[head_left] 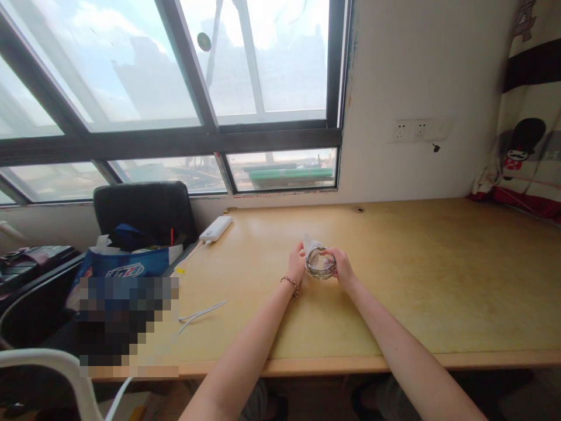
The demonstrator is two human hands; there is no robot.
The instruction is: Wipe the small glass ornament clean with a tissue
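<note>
Above the wooden table I hold a round, shiny, see-through glass vessel with its round opening turned toward me. My right hand grips its right side, with the thumb over the rim. My left hand is closed against its left side, and a beaded bracelet circles that wrist. Behind the vessel, by the left fingers, a bit of clear crinkled plastic sticks up. The far fingers of both hands are mostly hidden, and the vessel's exact kind is hard to tell.
A white power bank with a cable lies at the table's back left. Another white cable crosses the left edge. A black chair with a blue bag stands left. Windows and a wall socket are behind.
</note>
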